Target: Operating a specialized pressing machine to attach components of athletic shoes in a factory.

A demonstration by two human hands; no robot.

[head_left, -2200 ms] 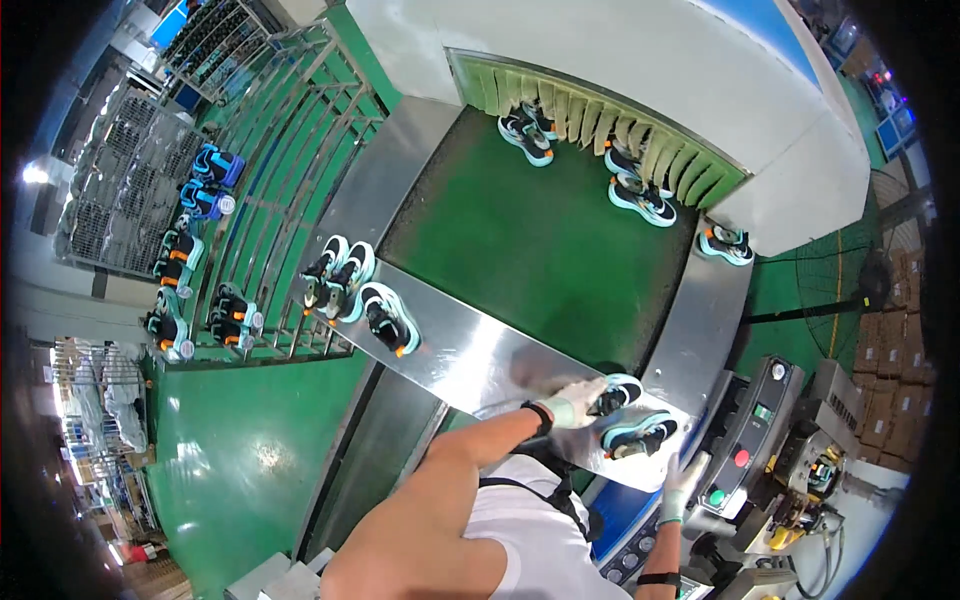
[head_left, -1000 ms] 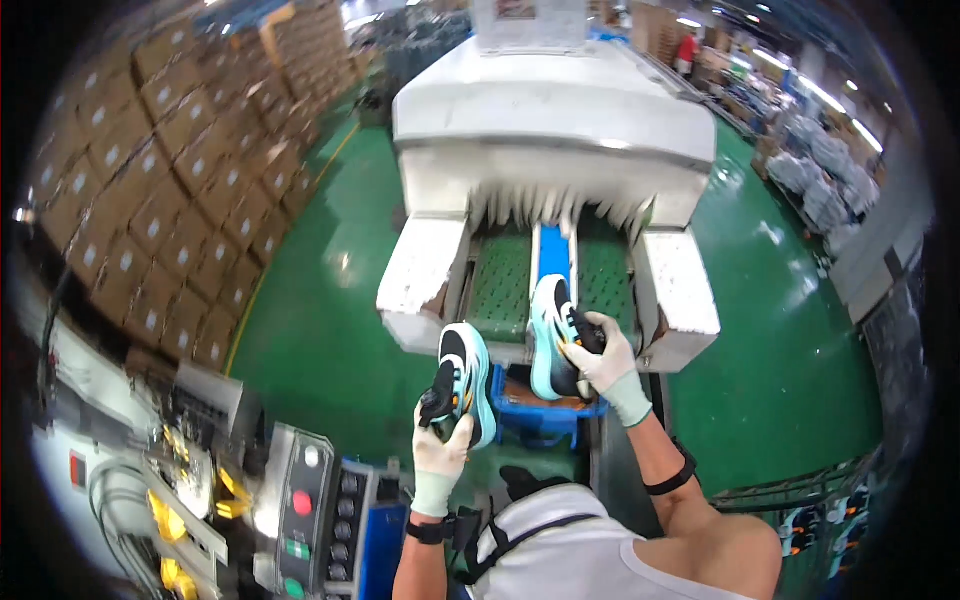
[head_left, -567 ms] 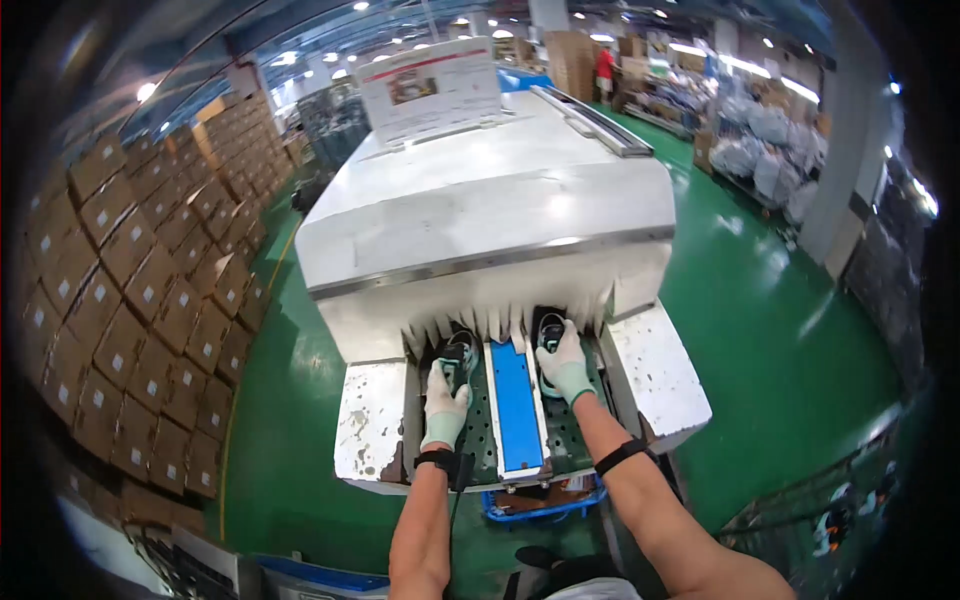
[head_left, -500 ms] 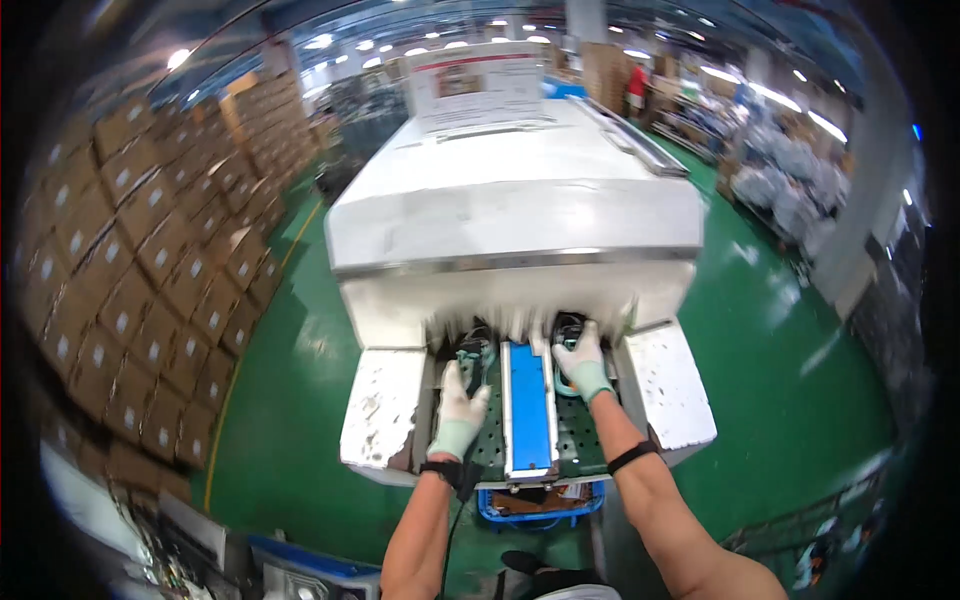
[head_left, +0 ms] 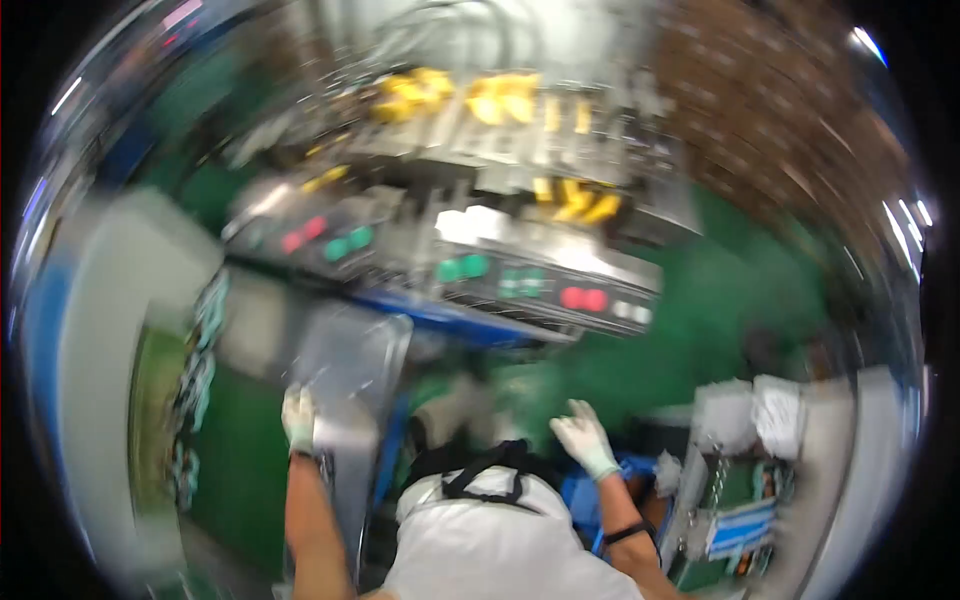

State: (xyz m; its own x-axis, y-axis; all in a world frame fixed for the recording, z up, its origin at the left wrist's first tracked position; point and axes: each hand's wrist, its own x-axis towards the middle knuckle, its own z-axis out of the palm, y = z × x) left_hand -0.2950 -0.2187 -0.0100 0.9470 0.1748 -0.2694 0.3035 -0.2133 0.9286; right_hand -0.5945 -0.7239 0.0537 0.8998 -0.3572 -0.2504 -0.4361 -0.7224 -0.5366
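Observation:
My left hand [head_left: 299,418], in a pale glove, is over the edge of a grey metal tabletop [head_left: 345,370]. Its fingers look stretched out and nothing shows in them, though the view is smeared by motion. My right hand [head_left: 583,437], gloved the same way, hangs above the green floor beside a blue crate [head_left: 590,500], fingers spread and holding nothing. In front of me stands a machine with a button panel [head_left: 545,285] carrying green and red buttons. Yellow parts [head_left: 505,98] sit higher up on it.
On the left, a row of dark and teal shoe-like items [head_left: 200,370] lies along a green conveyor. At the right is a white machine end with a blue strip [head_left: 740,528]. Stacked brown cartons [head_left: 770,110] stand at the far right.
The view has swung from the white conveyor machine to the machine with buttons. Both hands have left the dark shoes they were touching at its opening and are now apart.

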